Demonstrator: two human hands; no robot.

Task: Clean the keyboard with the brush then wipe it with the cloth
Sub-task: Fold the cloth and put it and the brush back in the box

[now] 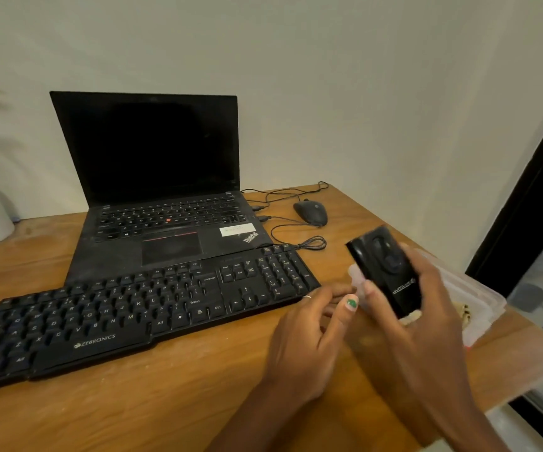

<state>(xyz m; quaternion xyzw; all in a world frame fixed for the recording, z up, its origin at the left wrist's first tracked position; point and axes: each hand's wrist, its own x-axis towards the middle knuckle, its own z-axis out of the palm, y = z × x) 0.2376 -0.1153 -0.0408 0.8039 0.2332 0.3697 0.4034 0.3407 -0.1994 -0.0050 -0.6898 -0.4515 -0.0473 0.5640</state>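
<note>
Head view: cleaning apparently not yet begun. Right hand [426,298] gripping a flat black case [386,270], fingers and thumb curled round its sides, lifted above the table's right edge. Probably the brush's holder, though no bristles visible, so cannot tell. Left hand [309,327] just beside it, fingers loosely extended and holding nothing, hovering near the keyboard's right end. Keyboard [139,308] lying untouched along the table's [198,412] front edge, running from the left corner toward the middle. Cloth not clearly identified; something pale and patterned inside a clear plastic tub [479,298] at the right edge, too hidden to name. Brushing and wiping both left to do. Readable: "ZEBRONICS" on the keyboard's front lip, "ThinkPad" on the laptop [165,203] behind it; white sticker and case lettering too blurred. Mouse [310,213] toward the back right.
</note>
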